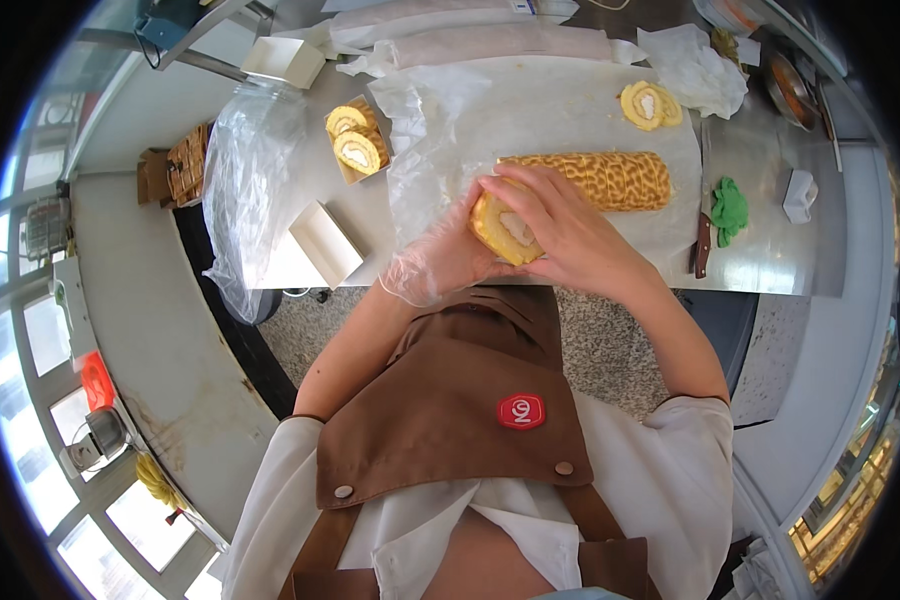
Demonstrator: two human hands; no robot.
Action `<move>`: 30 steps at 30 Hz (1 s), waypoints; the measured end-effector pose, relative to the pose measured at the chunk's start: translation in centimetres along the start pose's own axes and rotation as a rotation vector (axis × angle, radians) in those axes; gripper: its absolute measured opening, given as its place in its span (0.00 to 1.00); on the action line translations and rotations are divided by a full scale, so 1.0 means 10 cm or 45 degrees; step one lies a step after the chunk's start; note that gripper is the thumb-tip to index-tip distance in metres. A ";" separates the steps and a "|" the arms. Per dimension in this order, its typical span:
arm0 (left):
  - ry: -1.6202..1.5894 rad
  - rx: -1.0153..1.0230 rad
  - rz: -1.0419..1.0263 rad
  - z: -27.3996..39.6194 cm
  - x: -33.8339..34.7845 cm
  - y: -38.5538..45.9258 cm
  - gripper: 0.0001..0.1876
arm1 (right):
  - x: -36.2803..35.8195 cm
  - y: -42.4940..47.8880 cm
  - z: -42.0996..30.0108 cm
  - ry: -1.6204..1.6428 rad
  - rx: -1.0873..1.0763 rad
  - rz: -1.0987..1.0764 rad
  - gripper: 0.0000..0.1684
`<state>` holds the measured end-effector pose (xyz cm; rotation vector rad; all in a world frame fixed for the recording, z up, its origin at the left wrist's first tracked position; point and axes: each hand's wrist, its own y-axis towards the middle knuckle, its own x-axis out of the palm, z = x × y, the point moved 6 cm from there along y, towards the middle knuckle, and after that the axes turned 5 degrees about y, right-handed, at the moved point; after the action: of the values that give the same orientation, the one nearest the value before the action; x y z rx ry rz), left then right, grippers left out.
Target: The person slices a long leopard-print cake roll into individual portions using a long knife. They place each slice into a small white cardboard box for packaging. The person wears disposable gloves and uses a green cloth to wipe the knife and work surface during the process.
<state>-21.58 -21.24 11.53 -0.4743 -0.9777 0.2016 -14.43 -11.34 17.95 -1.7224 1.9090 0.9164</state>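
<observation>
Between both hands is a cut piece of cream-filled Swiss roll (504,229), its yellow face and pale filling turned towards me. My left hand (454,244), in a clear plastic glove, grips its left side. My right hand (570,225), which looks bare, curls over its top and right side. Just behind lies a longer roll (615,180) with a brown mottled skin, scored by crosswise cuts, on white paper (525,120). Two slices (358,150) stand in a small paper box at left. An open, unfilled paper box (326,244) sits nearer the table edge.
Right of the paper are a wooden-handled knife (703,244) and a green cloth (730,211). Roll end slices (649,105) lie at the back right. A plastic bag (251,172) hangs over the table's left side. Paper-wrapped rolls (495,45) line the back; a metal bowl (791,90) stands far right.
</observation>
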 end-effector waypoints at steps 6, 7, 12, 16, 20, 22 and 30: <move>-0.415 0.175 -0.030 0.06 -0.28 -0.13 0.42 | -0.14 0.17 -0.13 0.089 0.104 0.189 0.53; -0.404 0.220 -0.019 0.10 -0.31 -0.17 0.43 | -0.13 0.14 -0.10 0.183 0.136 0.302 0.49; -0.363 0.389 0.048 0.31 -0.41 -0.33 0.42 | 0.34 0.03 0.21 1.124 0.400 0.619 0.36; -0.194 0.498 0.118 0.41 -0.54 -0.46 0.41 | 0.55 0.22 0.12 0.899 0.449 0.666 0.39; -0.124 0.560 0.144 0.41 -0.74 -0.58 0.39 | 0.65 0.52 -0.20 0.433 0.299 0.496 0.51; -0.356 0.515 0.204 0.38 -0.83 -0.64 0.38 | 0.70 0.66 -0.32 0.354 0.268 0.426 0.55; -0.325 0.598 0.263 0.32 -1.13 -0.99 0.36 | 1.09 1.08 -0.54 0.287 0.250 0.227 0.56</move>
<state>-30.95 -33.18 9.27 -0.1163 -1.0883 0.6743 -26.04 -22.67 16.45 -1.6164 2.2453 0.5892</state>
